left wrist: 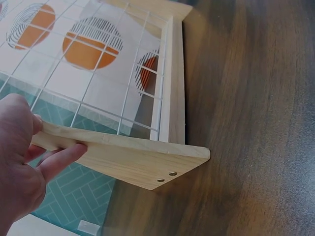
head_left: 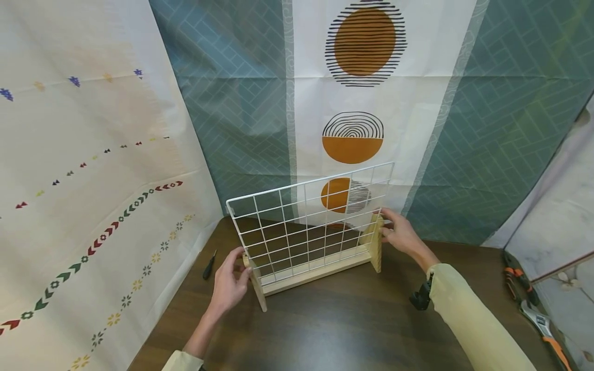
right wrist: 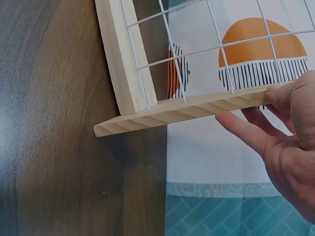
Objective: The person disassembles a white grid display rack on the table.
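A white wire grid panel (head_left: 308, 182) stands upright, leaning slightly, in a pale wooden stand. A wooden base bar (head_left: 317, 273) joins the stand's left side board (head_left: 258, 289) and right side board (head_left: 377, 250). My left hand (head_left: 228, 286) pinches the upper part of the left board between thumb and fingers. On the other end, my right hand (head_left: 402, 236) pinches the top of the right board the same way. Two recessed screw heads (left wrist: 172, 173) show low on the outer face of the left board. Grid wires (right wrist: 225, 54) run down just inside the right board.
A dark screwdriver (head_left: 210, 265) lies on the brown wooden table (head_left: 343, 330) left of the stand. Pliers (head_left: 520, 278) and an adjustable wrench (head_left: 543, 327) with an orange handle lie at the right edge. Patterned cloth (head_left: 246, 118) hangs close behind the stand.
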Tool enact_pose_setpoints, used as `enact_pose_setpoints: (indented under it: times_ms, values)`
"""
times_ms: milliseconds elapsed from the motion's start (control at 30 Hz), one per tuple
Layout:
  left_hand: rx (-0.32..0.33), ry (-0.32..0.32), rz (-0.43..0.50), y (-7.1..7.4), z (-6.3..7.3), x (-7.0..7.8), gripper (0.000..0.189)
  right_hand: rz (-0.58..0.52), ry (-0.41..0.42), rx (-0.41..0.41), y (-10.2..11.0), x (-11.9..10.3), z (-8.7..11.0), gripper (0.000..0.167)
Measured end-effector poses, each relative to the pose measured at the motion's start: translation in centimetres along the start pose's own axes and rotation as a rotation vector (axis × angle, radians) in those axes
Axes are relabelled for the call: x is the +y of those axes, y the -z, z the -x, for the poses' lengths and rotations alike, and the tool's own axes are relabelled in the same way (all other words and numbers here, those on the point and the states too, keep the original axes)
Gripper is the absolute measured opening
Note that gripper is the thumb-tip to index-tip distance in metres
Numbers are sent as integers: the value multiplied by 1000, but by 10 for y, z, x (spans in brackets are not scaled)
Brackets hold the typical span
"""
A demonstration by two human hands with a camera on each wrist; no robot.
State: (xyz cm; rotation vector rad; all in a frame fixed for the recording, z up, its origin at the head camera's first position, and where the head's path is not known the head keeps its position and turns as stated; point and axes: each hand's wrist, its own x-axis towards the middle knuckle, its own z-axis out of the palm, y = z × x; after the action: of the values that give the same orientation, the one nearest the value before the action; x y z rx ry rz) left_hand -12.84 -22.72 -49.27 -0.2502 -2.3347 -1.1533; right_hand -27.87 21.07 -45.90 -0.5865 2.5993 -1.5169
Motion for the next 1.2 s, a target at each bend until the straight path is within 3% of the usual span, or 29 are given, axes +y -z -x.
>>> enact_pose_setpoints:
  times_ms: [433, 500, 567, 700, 767, 900, 1200]
  values:
    - [39, -44, -6, 2, 9, -4, 55, 8, 27, 47, -9, -4, -1, 52]
    - [43, -50, -11, 2, 10, -5, 56, 53, 27, 91, -13, -6, 1, 59]
    - [42, -54, -11, 2, 10, -6, 57, 126, 71, 197, -20, -9, 5, 69]
    - [47, -61, -18, 2, 10, -8, 58, 200, 237, 482, -48, -19, 15, 81]
    - [54, -60, -18, 2, 9, -8, 58, 228, 341, 580, -67, -26, 20, 84]
    - [58, -52, -12, 2, 8, -8, 57, 299, 457, 618, -102, -35, 25, 93]
    - [56, -52, -16, 0, 8, -8, 57, 399, 410, 611, -151, -44, 18, 118]
